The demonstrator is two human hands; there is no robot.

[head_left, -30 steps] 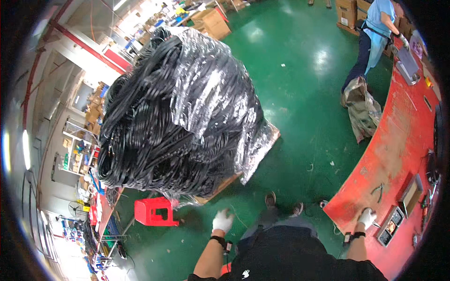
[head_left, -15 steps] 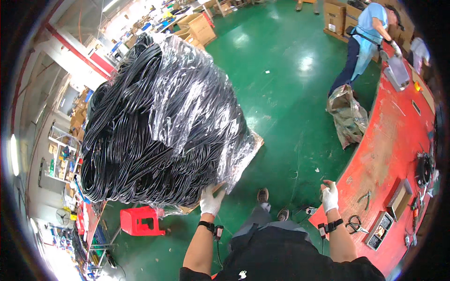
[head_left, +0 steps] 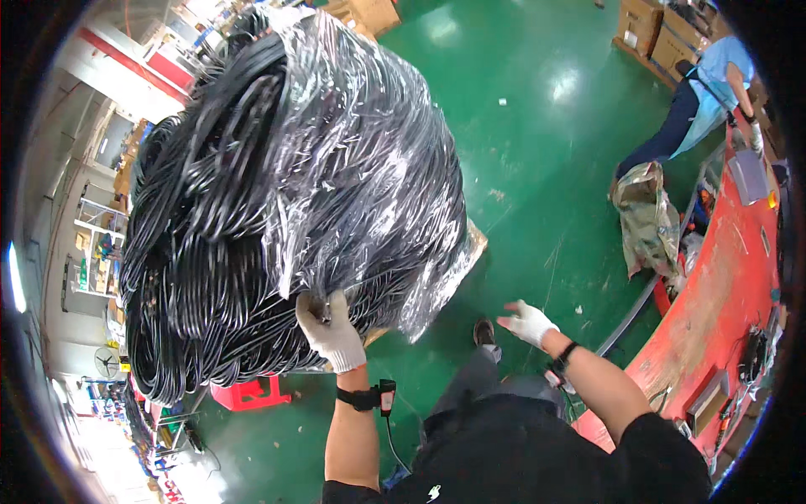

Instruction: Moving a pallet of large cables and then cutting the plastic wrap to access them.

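Note:
A tall heap of coiled black cables [head_left: 197, 277] stands at my left and ahead, partly covered by clear plastic film [head_left: 361, 185]. My left hand [head_left: 329, 336], in a white glove, is at the lower edge of this film with thumb and fingers curled round a bit of it; the fingertips are partly lost against the film. My right hand [head_left: 531, 324], also gloved in white, hangs in the air over the green floor, between the heap and the red table. Its fingers are stretched out and hold nothing.
A red worktable [head_left: 688, 328] curves along my right. A red plastic stool [head_left: 252, 393] stands under the heap's near edge. A woven sack [head_left: 648, 220] leans by the table, near a co-worker in blue [head_left: 714, 84]. Cardboard boxes [head_left: 642, 25] stand at far right.
My left hand has moved left and up from the heap's near corner to the film's lower edge. My right hand has come left, away from the table. My view has moved closer to the heap.

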